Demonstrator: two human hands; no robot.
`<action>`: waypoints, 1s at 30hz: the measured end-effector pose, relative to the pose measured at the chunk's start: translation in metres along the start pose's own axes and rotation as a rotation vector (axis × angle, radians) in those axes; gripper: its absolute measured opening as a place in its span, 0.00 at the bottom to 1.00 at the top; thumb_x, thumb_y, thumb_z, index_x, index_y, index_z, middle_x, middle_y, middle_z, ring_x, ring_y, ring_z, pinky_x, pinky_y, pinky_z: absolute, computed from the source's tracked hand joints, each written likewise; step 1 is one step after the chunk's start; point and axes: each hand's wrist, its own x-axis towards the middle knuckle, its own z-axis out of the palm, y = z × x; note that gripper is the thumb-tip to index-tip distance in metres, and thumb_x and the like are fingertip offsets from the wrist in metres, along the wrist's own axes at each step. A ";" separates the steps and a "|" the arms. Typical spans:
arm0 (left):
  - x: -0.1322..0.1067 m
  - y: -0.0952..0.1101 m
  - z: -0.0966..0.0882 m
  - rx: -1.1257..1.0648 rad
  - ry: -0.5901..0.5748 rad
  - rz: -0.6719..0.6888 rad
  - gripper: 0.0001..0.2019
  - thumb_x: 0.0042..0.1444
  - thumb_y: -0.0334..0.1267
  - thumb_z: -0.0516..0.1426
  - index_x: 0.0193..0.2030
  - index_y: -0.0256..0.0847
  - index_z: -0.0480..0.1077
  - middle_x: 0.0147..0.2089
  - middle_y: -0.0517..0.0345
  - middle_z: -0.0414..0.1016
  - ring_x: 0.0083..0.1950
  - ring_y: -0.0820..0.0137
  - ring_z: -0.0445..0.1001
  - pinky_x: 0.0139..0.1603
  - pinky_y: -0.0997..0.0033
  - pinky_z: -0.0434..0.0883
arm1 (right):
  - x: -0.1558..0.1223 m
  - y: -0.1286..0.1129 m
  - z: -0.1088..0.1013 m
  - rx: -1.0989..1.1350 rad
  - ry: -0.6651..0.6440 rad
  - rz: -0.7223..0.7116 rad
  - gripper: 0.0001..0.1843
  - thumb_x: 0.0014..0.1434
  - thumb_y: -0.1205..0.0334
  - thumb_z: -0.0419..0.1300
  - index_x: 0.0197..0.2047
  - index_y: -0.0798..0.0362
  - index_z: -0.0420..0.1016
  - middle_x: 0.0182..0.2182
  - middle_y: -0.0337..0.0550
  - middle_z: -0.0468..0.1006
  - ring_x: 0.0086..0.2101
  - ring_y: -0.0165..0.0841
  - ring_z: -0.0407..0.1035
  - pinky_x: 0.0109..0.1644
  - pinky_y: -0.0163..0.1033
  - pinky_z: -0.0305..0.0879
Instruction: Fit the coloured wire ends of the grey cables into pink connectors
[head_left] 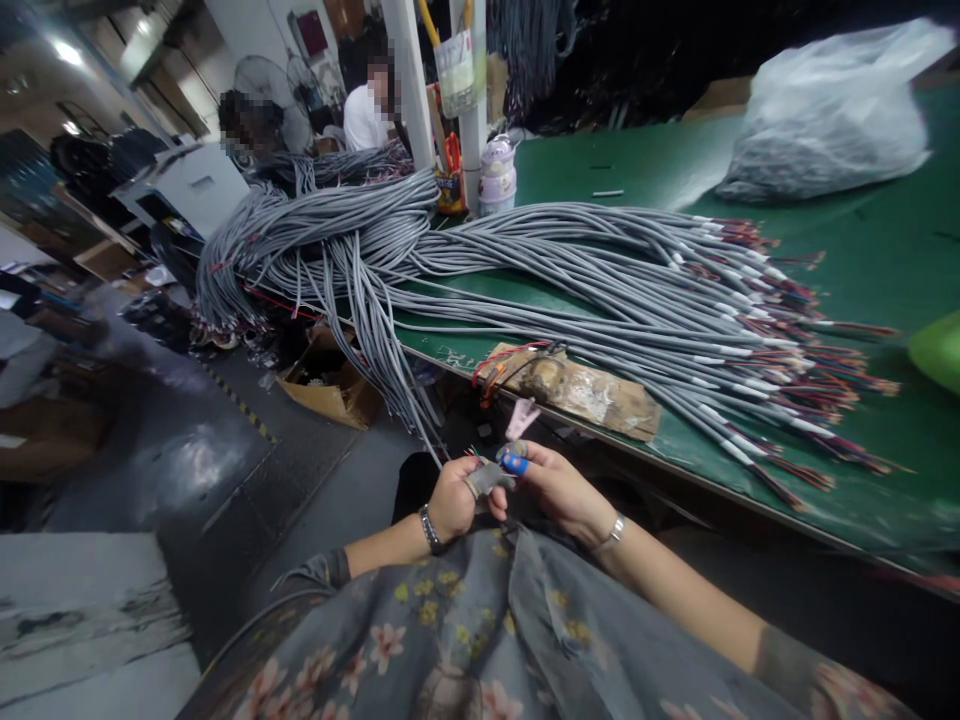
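Observation:
My left hand (454, 498) is closed in front of my lap, with grey coverings on its thumb and finger. Thin coloured wires (472, 454) stick out at the top of its grip; the rest of them is hidden in the fingers. Close beside it, my right hand (561, 488) is closed in a pinch, its fingertips near the left ones. One right finger wears a blue wrap (515, 463), another a grey covering. What the right fingertips pinch is too small to make out. A pale pink clip (523, 417) is just above the hands, at the bench edge.
Many grey cables (555, 240) with stripped coloured ends lie across the green bench (885, 480). A taped cardboard piece (600, 395) lies at its edge. Further back are a plastic bag (825, 120), a lilac bottle (497, 175) and a person (364, 115). An open carton (330, 385) is below.

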 end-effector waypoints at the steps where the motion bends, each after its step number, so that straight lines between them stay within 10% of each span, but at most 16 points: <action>1: 0.000 0.000 0.000 -0.020 -0.017 -0.011 0.24 0.41 0.60 0.60 0.21 0.36 0.68 0.17 0.56 0.69 0.15 0.74 0.65 0.18 0.74 0.62 | 0.000 0.000 0.000 0.024 -0.030 0.021 0.21 0.43 0.45 0.68 0.25 0.50 0.64 0.14 0.38 0.73 0.18 0.36 0.69 0.28 0.42 0.62; 8: -0.002 0.005 -0.001 -0.030 -0.187 -0.139 0.24 0.37 0.58 0.63 0.19 0.35 0.69 0.14 0.57 0.67 0.13 0.75 0.62 0.16 0.74 0.59 | 0.003 -0.001 -0.008 -0.028 0.098 0.047 0.23 0.35 0.48 0.73 0.26 0.53 0.69 0.20 0.36 0.73 0.20 0.30 0.65 0.28 0.38 0.60; 30: 0.001 -0.003 0.000 0.043 0.112 0.014 0.20 0.43 0.56 0.60 0.22 0.37 0.68 0.15 0.60 0.68 0.14 0.77 0.63 0.16 0.77 0.60 | 0.007 0.008 -0.013 -0.145 0.334 -0.051 0.24 0.35 0.43 0.71 0.23 0.53 0.70 0.19 0.34 0.68 0.21 0.26 0.56 0.28 0.35 0.54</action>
